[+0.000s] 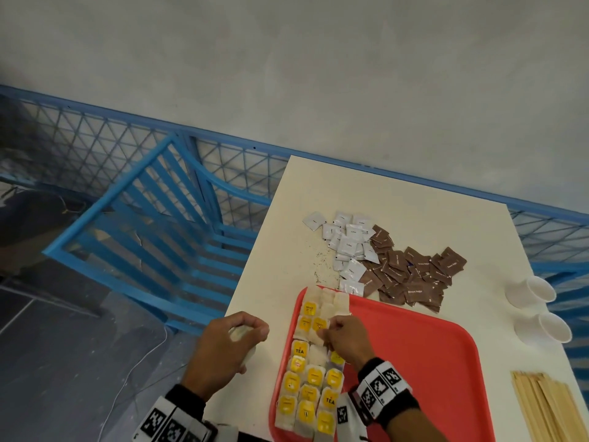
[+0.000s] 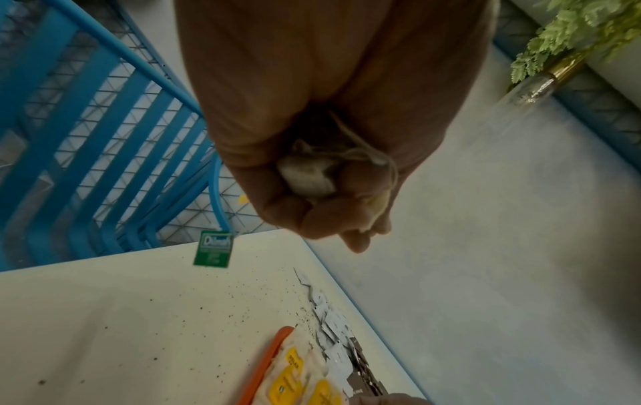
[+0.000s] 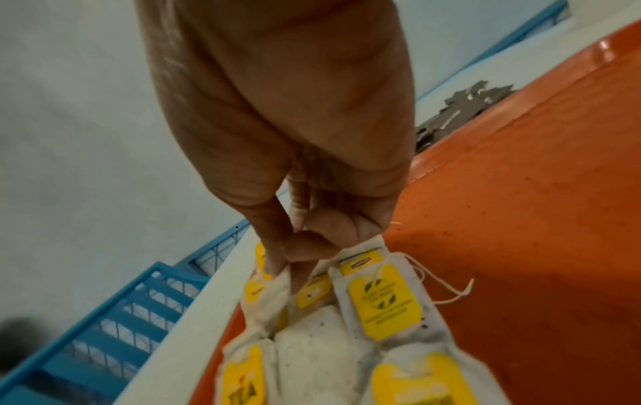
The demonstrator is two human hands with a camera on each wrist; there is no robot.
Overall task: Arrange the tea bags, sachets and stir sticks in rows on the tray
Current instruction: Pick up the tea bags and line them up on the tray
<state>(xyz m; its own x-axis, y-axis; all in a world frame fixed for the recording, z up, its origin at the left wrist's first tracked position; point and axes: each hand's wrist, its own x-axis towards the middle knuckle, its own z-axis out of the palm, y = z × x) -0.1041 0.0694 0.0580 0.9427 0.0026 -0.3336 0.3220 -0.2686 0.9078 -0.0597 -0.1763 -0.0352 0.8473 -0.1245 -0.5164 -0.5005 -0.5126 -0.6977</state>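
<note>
Several tea bags (image 1: 314, 378) with yellow tags lie in rows along the left side of the red tray (image 1: 430, 362). My right hand (image 1: 342, 338) hovers over those rows and pinches the top of one tea bag (image 3: 274, 290) between thumb and finger. Left of the tray, my left hand (image 1: 236, 339) is closed round a bunch of tea bags (image 2: 305, 175), and a green tag (image 2: 213, 248) dangles from it. White sachets (image 1: 347, 244) and brown sachets (image 1: 411, 272) lie piled beyond the tray. Wooden stir sticks (image 1: 545, 406) lie at the right front.
Two white paper cups (image 1: 538, 309) lie on their sides near the table's right edge. A blue chair (image 1: 153, 234) stands left of the white table (image 1: 414, 199), with a blue mesh fence behind. Loose tea specks dot the table by the tray's far corner.
</note>
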